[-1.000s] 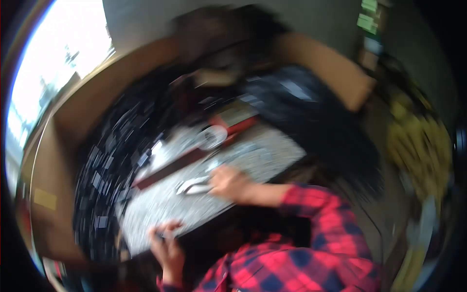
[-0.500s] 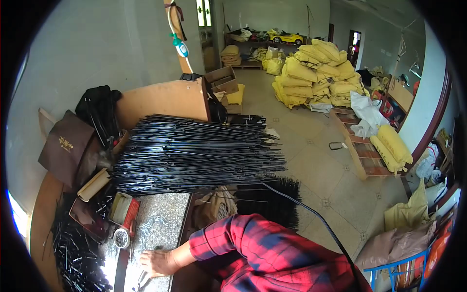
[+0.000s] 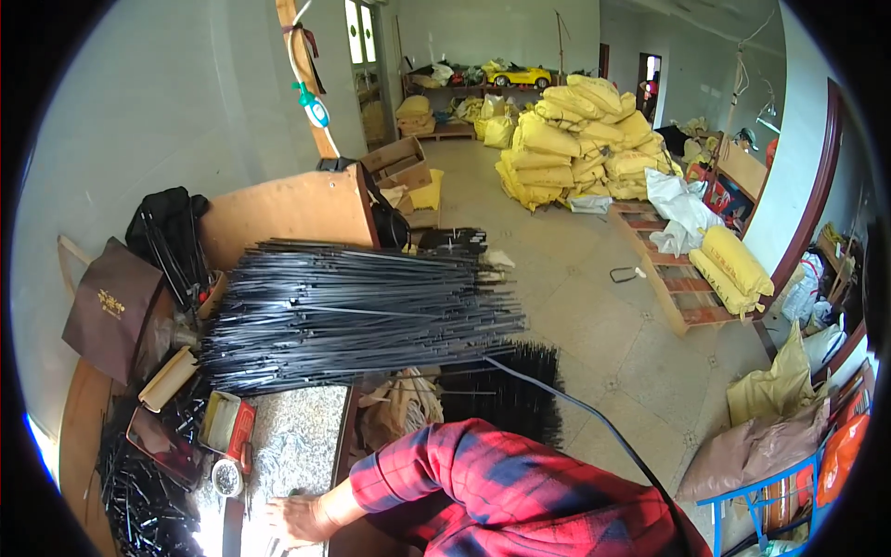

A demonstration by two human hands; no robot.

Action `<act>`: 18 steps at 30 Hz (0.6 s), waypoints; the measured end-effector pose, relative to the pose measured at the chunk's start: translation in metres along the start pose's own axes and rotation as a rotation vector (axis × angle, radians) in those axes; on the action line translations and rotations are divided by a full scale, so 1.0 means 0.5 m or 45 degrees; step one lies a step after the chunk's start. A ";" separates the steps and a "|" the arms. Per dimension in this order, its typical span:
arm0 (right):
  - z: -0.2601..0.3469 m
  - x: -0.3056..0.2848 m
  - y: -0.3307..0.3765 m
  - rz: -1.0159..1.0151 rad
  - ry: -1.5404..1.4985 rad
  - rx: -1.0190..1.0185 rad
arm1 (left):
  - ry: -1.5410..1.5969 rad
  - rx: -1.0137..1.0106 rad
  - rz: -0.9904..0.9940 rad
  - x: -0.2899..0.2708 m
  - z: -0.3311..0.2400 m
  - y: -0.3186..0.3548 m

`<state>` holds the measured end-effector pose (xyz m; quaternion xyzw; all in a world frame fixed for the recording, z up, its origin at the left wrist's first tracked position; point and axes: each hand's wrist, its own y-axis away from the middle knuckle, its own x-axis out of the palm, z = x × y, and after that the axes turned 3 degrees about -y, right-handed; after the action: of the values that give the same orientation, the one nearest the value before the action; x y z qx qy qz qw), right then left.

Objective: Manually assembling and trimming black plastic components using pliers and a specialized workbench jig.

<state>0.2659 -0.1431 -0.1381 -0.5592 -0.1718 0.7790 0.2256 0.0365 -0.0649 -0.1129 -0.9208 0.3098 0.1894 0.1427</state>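
Observation:
My right hand (image 3: 295, 522) reaches in from the right in a red and navy plaid sleeve (image 3: 422, 464). It rests low over a speckled stone-topped bench (image 3: 302, 422), with the fingers bent together. Whatever they grip lies in bright glare and cannot be made out. Just beyond the fingers runs a dark flat bar (image 3: 232, 522), and a small round cup of tiny pieces (image 3: 225, 477) stands at its far end. A red open box (image 3: 228, 424) sits behind the cup. My left hand is outside the picture.
A large bundle of long thin black rods (image 3: 362, 311) lies across the bench's far side. Short black parts (image 3: 144, 501) are heaped at left, near a brown bag (image 3: 111, 311). A black cable (image 3: 594, 408) crosses the right side. Yellow sacks (image 3: 575, 139) are piled farther back.
The view has shifted slightly, so the room sits farther left and the bench things lower. My right hand stays at nearly the same place on the bench, fingers still bent.

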 end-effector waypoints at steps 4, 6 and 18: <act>-0.030 0.059 0.009 -0.121 0.048 -0.029 | -0.084 0.193 -0.155 0.025 0.017 -0.005; -0.033 0.065 0.004 -0.187 -0.028 -0.032 | -0.207 0.274 -0.206 0.029 0.039 -0.014; 0.019 -0.041 0.010 -0.068 0.052 -0.020 | -1.049 0.644 -0.115 0.021 0.266 -0.050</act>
<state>0.2616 -0.1583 -0.1215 -0.5721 -0.1882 0.7597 0.2453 0.0251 -0.0003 -0.2320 -0.7182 0.2234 0.4505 0.4810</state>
